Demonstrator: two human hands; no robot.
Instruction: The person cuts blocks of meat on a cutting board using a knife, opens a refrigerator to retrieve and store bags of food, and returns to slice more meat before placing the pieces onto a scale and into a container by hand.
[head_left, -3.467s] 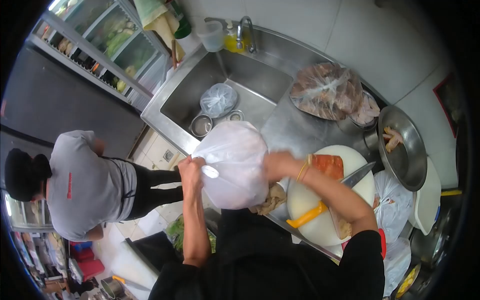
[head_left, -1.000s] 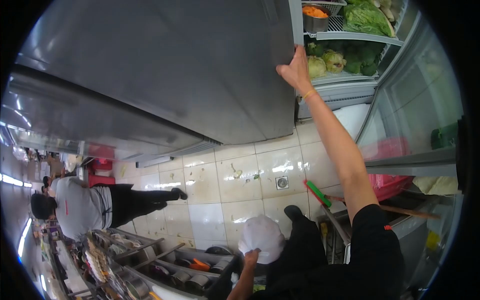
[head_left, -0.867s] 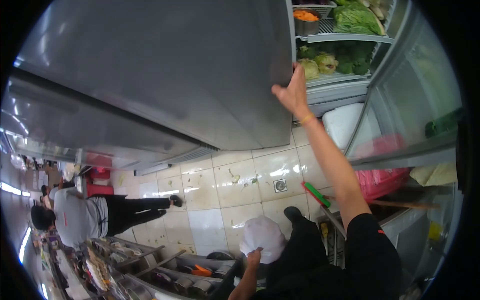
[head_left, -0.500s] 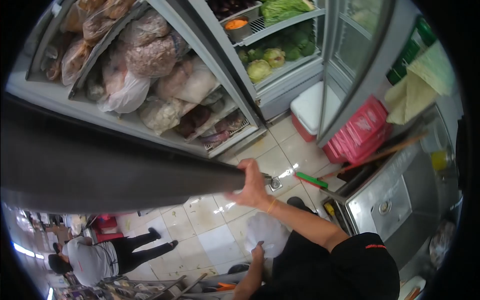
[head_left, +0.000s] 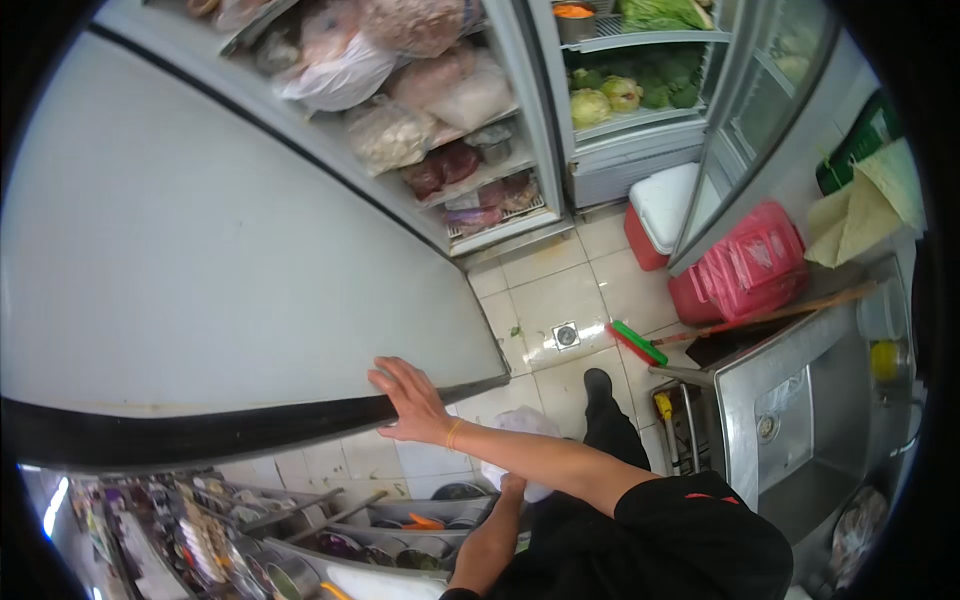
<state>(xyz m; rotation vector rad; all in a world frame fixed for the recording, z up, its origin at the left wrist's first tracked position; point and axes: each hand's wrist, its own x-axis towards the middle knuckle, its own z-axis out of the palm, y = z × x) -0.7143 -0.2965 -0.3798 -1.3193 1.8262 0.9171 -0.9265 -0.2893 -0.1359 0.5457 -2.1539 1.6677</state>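
Observation:
My right hand (head_left: 412, 403) rests on the inner edge of the wide-swung freezer door (head_left: 230, 240), fingers spread over its pale inner face. Lower down, my left hand (head_left: 511, 487) is closed on the gathered top of a white plastic bag (head_left: 522, 422), which hangs by my legs and is partly hidden behind my right forearm. Beyond the door, the freezer's shelves hold several bagged foods, among them a white bag (head_left: 345, 78), a bag of pale pieces (head_left: 388, 138) and dark red packs (head_left: 440, 170).
A glass-door fridge with cabbages (head_left: 605, 100) stands beside the freezer. On the floor are a red cooler with white lid (head_left: 665, 210), a pink crate (head_left: 745, 265) and a green-and-red brush (head_left: 637, 342). The steel sink (head_left: 770, 420) is at right, pans (head_left: 385, 550) at lower left.
The freezer door has swung open, showing the shelves and its inner face. My right hand has moved from the door's front edge round to its inside. The co-worker is now hidden behind the door.

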